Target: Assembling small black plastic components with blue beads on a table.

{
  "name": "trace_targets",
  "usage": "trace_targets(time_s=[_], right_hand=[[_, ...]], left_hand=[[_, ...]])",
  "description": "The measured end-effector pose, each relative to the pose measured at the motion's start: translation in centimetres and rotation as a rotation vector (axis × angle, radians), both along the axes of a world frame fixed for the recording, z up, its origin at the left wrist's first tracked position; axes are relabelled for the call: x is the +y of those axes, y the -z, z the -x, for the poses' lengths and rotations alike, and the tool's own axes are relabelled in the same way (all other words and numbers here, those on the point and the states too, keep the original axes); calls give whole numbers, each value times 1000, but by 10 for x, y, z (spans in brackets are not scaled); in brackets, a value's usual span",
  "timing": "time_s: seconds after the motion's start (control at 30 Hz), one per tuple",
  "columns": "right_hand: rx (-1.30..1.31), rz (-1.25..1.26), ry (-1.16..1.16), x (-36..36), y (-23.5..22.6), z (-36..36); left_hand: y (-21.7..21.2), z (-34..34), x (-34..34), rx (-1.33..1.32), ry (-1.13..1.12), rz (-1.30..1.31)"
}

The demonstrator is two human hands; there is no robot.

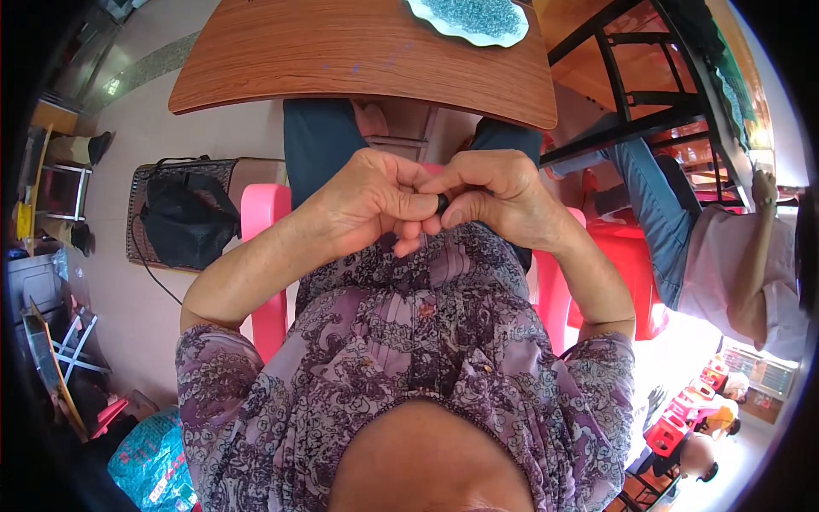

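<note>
My left hand (375,205) and my right hand (503,192) meet above my lap, just short of the table's near edge. Both are closed, thumbs and fingertips pinched together. Between them sits a small, dark, rounded piece (442,204), mostly covered by the fingers; its kind is too small to tell. On the brown wood-grain table (341,60) ahead stands a white wavy-rimmed plate (488,40), holding many tiny teal, glassy beads (473,13).
A pink chair (263,213) is around me. To the left, a black bag (189,220) lies on a woven-topped seat (139,247). At right, another person (725,264) sits by a black-framed table (627,128). A teal sack (153,461) is at lower left.
</note>
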State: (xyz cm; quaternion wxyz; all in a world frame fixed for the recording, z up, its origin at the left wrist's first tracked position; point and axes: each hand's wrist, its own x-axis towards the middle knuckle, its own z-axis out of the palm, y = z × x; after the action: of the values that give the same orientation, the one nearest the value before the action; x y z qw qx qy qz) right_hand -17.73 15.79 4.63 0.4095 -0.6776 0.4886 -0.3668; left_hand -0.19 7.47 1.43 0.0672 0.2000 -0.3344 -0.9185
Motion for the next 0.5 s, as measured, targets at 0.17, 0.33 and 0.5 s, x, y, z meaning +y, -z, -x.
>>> trace_targets(time_s=[0.17,0.33,0.5], right_hand=[[134,384,-28,1,14,-1],[163,503,21,4,24,-5],[65,392,142,3,17,4]], left_hand=[[-3,2,7,-24,17,57],[7,0,2,-12,44,86],[-13,-1,0,32,-14,-28]])
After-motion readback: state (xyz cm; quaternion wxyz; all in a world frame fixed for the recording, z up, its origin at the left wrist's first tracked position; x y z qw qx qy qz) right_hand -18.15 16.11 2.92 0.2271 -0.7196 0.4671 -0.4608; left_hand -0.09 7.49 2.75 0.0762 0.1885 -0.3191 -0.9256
